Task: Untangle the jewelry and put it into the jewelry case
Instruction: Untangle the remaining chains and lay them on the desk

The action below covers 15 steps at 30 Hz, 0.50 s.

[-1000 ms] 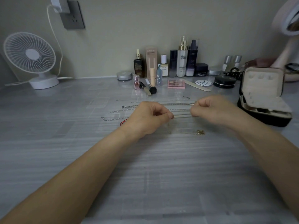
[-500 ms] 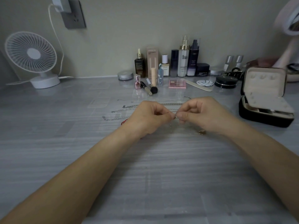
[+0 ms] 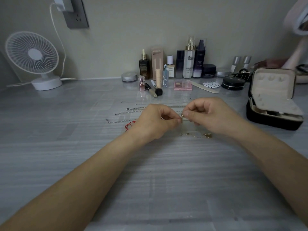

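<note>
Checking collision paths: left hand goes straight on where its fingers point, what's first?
Probably the right hand: the left hand points at it, both pinching the thin chain, fingertips nearly touching.

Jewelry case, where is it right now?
In the head view the case sits open on the right side of the table, right of the right hand, near the black compact.

Black jewelry case (image 3: 273, 121), beige lining.

Grey streaked table (image 3: 166, 180) — silver chains (image 3: 120, 121), open jewelry case (image 3: 273, 121), white fan (image 3: 34, 54), cosmetics (image 3: 189, 64)
</note>
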Each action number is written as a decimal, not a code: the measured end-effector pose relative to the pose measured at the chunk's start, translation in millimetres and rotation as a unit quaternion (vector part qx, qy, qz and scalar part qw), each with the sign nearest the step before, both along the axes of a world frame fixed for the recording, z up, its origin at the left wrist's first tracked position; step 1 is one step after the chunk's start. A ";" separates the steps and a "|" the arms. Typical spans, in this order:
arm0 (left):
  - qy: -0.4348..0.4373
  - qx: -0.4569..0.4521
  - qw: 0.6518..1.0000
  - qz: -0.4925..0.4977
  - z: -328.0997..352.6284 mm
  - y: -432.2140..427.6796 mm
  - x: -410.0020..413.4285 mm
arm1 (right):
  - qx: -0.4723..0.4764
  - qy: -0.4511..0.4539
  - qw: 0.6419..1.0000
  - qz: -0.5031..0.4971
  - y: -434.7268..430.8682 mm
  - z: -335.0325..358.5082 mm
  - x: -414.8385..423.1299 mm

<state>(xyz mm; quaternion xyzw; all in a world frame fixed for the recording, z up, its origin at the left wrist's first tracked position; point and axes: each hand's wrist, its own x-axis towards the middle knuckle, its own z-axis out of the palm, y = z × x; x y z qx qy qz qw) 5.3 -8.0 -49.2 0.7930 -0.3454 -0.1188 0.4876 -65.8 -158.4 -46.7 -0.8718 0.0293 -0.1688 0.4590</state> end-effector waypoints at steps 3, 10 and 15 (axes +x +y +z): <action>0.005 -0.002 1.000 0.006 0.3 0.4 0.2 | 0.004 -0.007 1.000 -0.005 -0.1 0.2 0.2; 0.006 -0.010 1.000 0.014 3.3 0.0 -2.6 | 0.006 -0.008 1.000 -0.016 0.3 -0.1 0.0; -0.027 0.009 0.999 0.040 4.4 1.0 0.6 | -0.019 -0.010 0.999 -0.042 0.3 1.4 -1.5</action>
